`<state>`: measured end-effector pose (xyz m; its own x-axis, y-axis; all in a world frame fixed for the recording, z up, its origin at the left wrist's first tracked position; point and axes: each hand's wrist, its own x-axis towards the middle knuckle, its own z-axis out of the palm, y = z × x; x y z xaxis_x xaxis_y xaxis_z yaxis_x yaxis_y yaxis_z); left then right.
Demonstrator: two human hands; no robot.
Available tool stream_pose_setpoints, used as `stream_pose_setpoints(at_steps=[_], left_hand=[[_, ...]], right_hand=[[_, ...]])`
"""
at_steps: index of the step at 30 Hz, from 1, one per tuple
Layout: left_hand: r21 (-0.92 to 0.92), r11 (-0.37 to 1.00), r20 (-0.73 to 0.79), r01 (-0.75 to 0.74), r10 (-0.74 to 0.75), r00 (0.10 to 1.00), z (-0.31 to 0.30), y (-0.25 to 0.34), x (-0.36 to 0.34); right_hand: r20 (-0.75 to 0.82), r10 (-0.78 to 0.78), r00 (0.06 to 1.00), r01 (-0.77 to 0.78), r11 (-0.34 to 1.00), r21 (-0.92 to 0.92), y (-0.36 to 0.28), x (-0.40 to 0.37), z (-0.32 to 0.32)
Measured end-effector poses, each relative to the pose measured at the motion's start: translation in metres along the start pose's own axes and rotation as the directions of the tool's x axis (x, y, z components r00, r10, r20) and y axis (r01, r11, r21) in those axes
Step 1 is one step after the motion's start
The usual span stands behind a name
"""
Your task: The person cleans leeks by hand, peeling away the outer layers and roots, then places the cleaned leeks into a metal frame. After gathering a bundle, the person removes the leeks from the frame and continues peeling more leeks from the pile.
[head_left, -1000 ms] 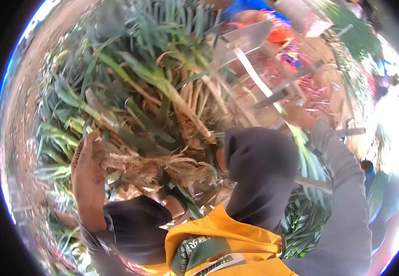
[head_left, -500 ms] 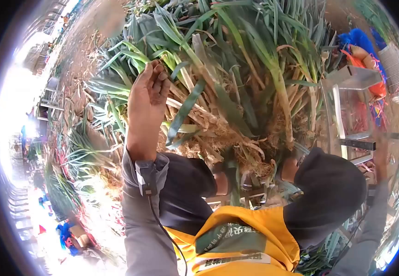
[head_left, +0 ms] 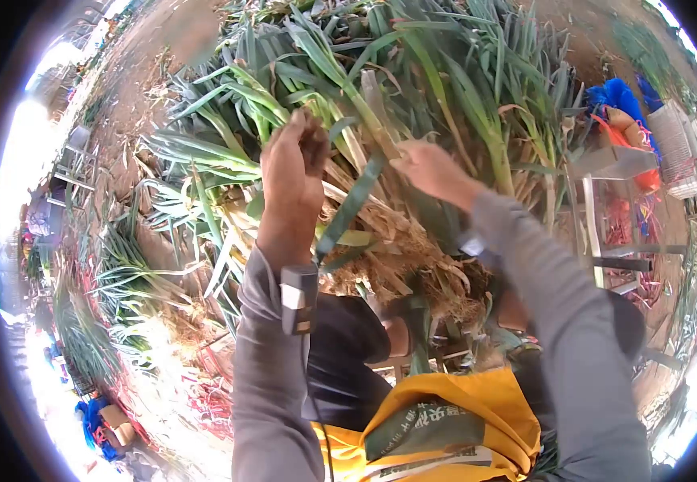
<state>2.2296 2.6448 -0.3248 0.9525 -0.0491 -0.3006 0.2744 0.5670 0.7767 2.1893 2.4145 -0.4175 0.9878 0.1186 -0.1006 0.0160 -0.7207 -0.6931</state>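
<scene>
Leek (head_left: 376, 127) lies at our right grip (head_left: 399, 155), the nearer one, narrow at the fingertips, and runs forward and left from it; our left grip (head_left: 314, 128) is curled. Whether either holds anything, we cannot tell. More leeks (head_left: 489, 128) spread beyond.

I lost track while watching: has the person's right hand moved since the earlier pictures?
Yes, the right hand has moved leftward, from beside the metal frame to over the leafy green stalks.
</scene>
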Motion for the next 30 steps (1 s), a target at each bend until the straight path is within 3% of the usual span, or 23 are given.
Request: stream_pose_setpoints(at_steps=[1, 2, 3, 4, 6, 8, 10, 11, 13, 14, 16, 17, 18, 19, 20, 22, 24, 25, 26, 28, 30], left_hand=[[-0.066, 0.994, -0.045, 0.089, -0.092, 0.995, -0.005, 0.002, 0.002], [-0.063, 0.994, -0.04, 0.085, -0.087, 0.995, -0.006, 0.007, 0.004], [-0.017, 1.0, -0.04, 0.026, -0.027, 0.999, -0.007, 0.012, 0.002], [0.027, 0.999, -0.043, -0.029, 0.03, 0.999, -0.009, 0.014, 0.003], [0.02, 0.997, 0.006, -0.08, 0.08, 0.997, -0.019, 0.016, 0.011], [0.013, 0.999, 0.014, -0.034, 0.034, 0.999, -0.021, 0.018, 0.018], [0.03, 0.999, 0.002, -0.019, 0.019, 1.0, -0.02, 0.012, 0.019], [0.049, 0.999, 0.0, -0.004, 0.004, 1.0, -0.018, 0.006, 0.021], [0.089, 0.996, -0.008, 0.024, -0.024, 1.0, -0.013, -0.007, 0.026], [0.091, 0.996, -0.006, 0.018, -0.017, 1.0, -0.008, -0.014, 0.026], [0.124, 0.983, -0.08, 0.133, -0.123, 0.989, 0.008, -0.021, 0.023], [0.208, 0.96, -0.068, 0.186, -0.176, 0.982, 0.014, -0.02, 0.02], [0.218, 0.957, -0.071, 0.192, -0.18, 0.981, 0.015, -0.025, 0.02], [0.197, 0.963, 0.026, 0.185, -0.194, 0.981, 0.017, -0.032, 0.019], [0.17, 0.97, 0.131, 0.176, -0.199, 0.971, 0.022, -0.04, 0.021], [0.081, 0.987, 0.079, 0.14, -0.147, 0.986, 0.035, -0.049, 0.011], [-0.023, 0.999, 0.224, 0.025, -0.02, 0.974, 0.052, -0.048, -0.011], [-0.014, 1.0, 0.341, -0.013, 0.017, 0.94, 0.059, -0.043, -0.017], [-0.008, 1.0, 0.356, -0.005, 0.008, 0.934, 0.07, -0.038, -0.031], [-0.112, 0.993, 0.5, -0.022, 0.075, 0.863, 0.092, -0.028, -0.062], [-0.09, 0.992, 0.519, -0.084, 0.119, 0.847, 0.099, -0.035, -0.062]], right_hand=[[-0.177, 0.039, 0.983, -0.055, 0.995, -0.085, 0.009, 0.014, 0.035], [-0.357, 0.064, 0.932, -0.128, 0.979, -0.159, 0.024, 0.025, 0.068], [-0.433, -0.012, 0.901, -0.122, 0.952, -0.28, 0.04, 0.031, 0.087], [-0.427, -0.007, 0.904, -0.125, 0.952, -0.28, 0.051, 0.036, 0.094], [-0.302, 0.33, 0.894, -0.39, 0.906, -0.165, 0.067, 0.041, 0.096], [-0.307, 0.308, 0.901, -0.364, 0.92, -0.146, 0.075, 0.033, 0.07], [-0.188, 0.313, 0.931, -0.315, 0.949, 0.021, 0.05, 0.009, 0.03], [-0.186, 0.315, 0.931, -0.317, 0.948, 0.019, 0.035, -0.008, 0.017], [-0.06, 0.305, 0.951, -0.242, 0.847, 0.474, -0.001, -0.049, -0.009], [-0.063, 0.3, 0.952, -0.235, 0.847, 0.476, -0.02, -0.069, -0.018], [-0.033, 0.223, 0.974, -0.217, 0.966, 0.141, -0.051, -0.11, -0.023], [-0.041, 0.225, 0.973, -0.217, 0.964, 0.153, -0.056, -0.128, -0.015], [-0.2, 0.051, 0.978, -0.048, 0.999, 0.024, -0.058, -0.147, -0.005], [-0.326, -0.139, 0.935, 0.101, 0.986, -0.131, -0.059, -0.166, 0.005], [-0.331, -0.135, 0.934, 0.097, 0.987, -0.129, -0.056, -0.18, 0.014], [-0.484, -0.317, 0.816, 0.168, 0.93, -0.326, -0.042, -0.203, 0.031], [-0.494, -0.259, 0.83, 0.125, 0.95, -0.287, -0.028, -0.206, 0.029], [-0.463, -0.186, 0.867, 0.197, 0.98, -0.023, -0.02, -0.196, 0.024], [-0.41, -0.124, 0.904, 0.241, 0.938, 0.248, -0.014, -0.187, 0.017], [-0.462, -0.066, 0.885, 0.319, 0.809, 0.494, -0.046, -0.159, -0.022], [-0.425, 0.022, 0.905, 0.259, 0.765, 0.589, -0.074, -0.128, -0.059]])
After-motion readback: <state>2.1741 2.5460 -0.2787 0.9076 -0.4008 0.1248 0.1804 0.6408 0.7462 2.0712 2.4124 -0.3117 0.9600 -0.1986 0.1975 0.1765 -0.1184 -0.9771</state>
